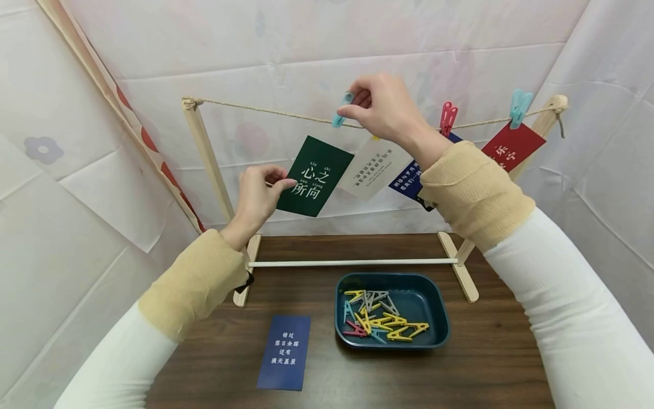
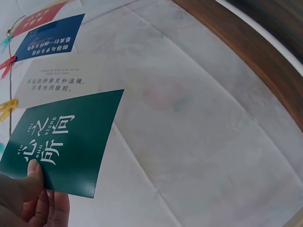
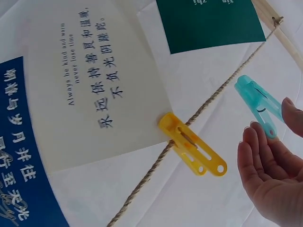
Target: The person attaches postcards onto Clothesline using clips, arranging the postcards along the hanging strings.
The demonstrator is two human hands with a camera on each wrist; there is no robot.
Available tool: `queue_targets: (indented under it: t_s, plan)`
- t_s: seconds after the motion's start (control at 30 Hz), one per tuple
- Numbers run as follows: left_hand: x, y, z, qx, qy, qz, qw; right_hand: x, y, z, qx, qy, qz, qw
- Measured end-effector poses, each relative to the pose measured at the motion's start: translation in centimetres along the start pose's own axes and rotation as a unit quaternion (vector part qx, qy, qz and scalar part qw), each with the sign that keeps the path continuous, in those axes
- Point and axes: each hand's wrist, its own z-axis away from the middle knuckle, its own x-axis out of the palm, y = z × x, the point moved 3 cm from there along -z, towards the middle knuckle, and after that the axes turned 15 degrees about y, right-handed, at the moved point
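My left hand (image 1: 258,193) pinches a dark green card (image 1: 318,173) by its left edge, thumb in front, and holds it tilted just below the rope (image 1: 276,113). Between thumb and fingers of my right hand (image 1: 383,108) is a light blue clothespin (image 3: 258,101), close to the rope. A cream card (image 3: 94,94) hangs beside the green one from a yellow clothespin (image 3: 191,144). Farther right, a red clothespin (image 1: 448,118) holds a dark blue card (image 2: 51,39), partly hidden by my right arm. Another light blue clothespin (image 1: 520,108) holds a red card (image 1: 513,146).
A wooden stand (image 1: 206,153) carries the rope, with a white bar (image 1: 352,263) low across it. On the brown table (image 1: 214,363), a dark teal tray (image 1: 443,324) contains several loose clothespins. A blue card (image 1: 284,353) lies left of it. White patterned cloth (image 1: 306,45) hangs behind.
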Motion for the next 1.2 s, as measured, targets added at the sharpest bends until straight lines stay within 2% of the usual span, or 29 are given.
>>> queue_targets:
  t_s: [0.2, 0.47, 0.9, 1.2]
  plan:
    - [0.2, 0.4, -0.7, -0.008, -0.003, 0.009, 0.9999, 0.2, -0.7, -0.4, -0.009, 0.007, 0.003, 1.0]
    - [0.7, 0.1, -1.5, -0.016, -0.013, 0.016, 0.9997, 0.9, -1.0, -0.7, -0.018, 0.022, -0.002, 1.0]
    - [1.4, -0.6, -2.7, -0.017, -0.032, 0.019, 0.9992, 1.3, -1.4, -1.4, 0.002, 0.022, 0.008, 1.0]
    - [1.8, -1.0, -3.5, -0.02, -0.032, 0.02, 0.9991, 1.8, -1.5, -2.0, 0.003, 0.043, 0.009, 0.999]
